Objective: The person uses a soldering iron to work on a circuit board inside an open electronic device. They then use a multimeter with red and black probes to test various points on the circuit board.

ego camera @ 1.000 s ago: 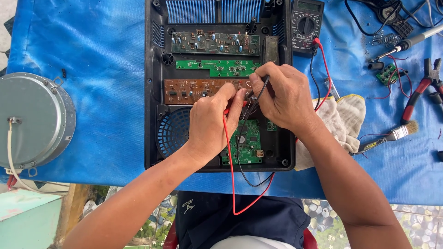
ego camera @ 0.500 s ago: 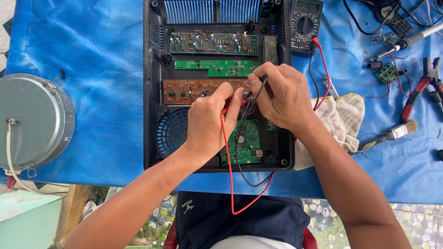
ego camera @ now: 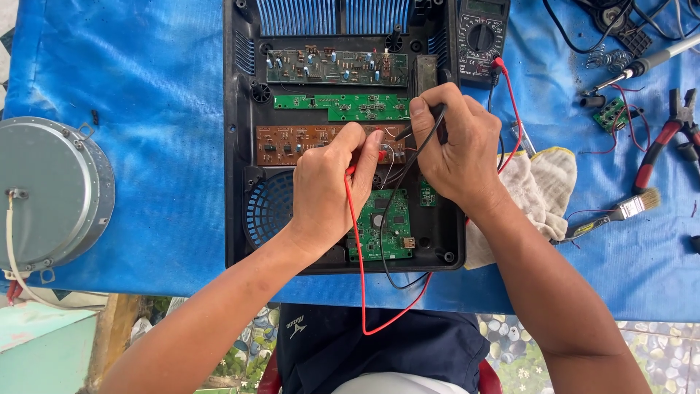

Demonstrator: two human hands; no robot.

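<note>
probe tips [ego camera: 390, 142] hidden — pliers [ego camera: 667, 142] cut off

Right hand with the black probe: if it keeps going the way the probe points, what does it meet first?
The right hand aims its black test probe down and to the left. First in that line is the right end of the brown circuit board, beside the left hand. Whether the tip already touches it is unclear.

A round metal disc [ego camera: 51, 193] is lying at the left; pliers [ego camera: 667, 142], a paintbrush [ego camera: 620, 213] and a cloth [ego camera: 536, 193] are resting on the right.
</note>
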